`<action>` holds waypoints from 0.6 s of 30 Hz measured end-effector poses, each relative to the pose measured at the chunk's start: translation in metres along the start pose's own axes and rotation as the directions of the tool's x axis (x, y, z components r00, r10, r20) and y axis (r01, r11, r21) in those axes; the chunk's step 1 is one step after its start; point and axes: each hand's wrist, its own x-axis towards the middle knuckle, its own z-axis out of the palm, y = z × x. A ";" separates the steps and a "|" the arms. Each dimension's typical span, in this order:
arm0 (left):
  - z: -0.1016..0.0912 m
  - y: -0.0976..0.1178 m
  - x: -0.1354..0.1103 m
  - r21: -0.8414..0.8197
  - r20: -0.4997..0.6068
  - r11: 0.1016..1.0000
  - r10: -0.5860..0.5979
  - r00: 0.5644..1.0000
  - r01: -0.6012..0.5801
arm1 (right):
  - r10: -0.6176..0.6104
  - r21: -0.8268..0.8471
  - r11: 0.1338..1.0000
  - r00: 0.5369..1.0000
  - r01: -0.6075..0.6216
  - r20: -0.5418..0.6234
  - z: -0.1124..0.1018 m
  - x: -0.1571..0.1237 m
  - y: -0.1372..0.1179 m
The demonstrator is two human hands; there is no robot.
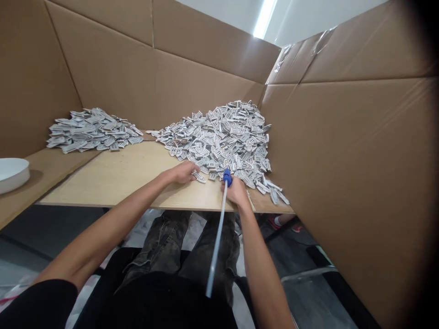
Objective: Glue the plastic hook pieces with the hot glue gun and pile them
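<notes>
A small flat white-and-grey piece with a pointed outline and line markings is pinched in my left hand, just above the board. My right hand is wrapped round a blue tool that looks like a hot glue gun. Out of its back a long translucent stick runs toward my body; its front end is hidden. Just beyond both hands rises a large heap of similar pieces, its near edge close to my fingers.
A smaller pile of pieces lies at the left back. A round white dish stands at the far left. Tall cardboard walls enclose the wooden board. Beyond the table edge at right, a person's red shoe shows.
</notes>
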 end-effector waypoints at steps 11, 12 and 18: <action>0.008 0.008 0.002 -0.112 -0.071 0.992 -0.057 0.996 0.049 | -0.063 0.142 0.988 0.998 0.059 0.020 0.006 -0.001 0.000; 0.010 0.010 0.001 -0.109 -0.108 0.993 -0.065 0.992 0.053 | -0.071 0.183 0.981 0.997 0.064 0.033 0.005 -0.001 0.002; 0.021 0.031 -0.021 -0.553 -0.262 0.805 -0.411 0.873 0.213 | -0.153 0.269 0.955 0.985 0.125 0.085 0.011 0.001 -0.001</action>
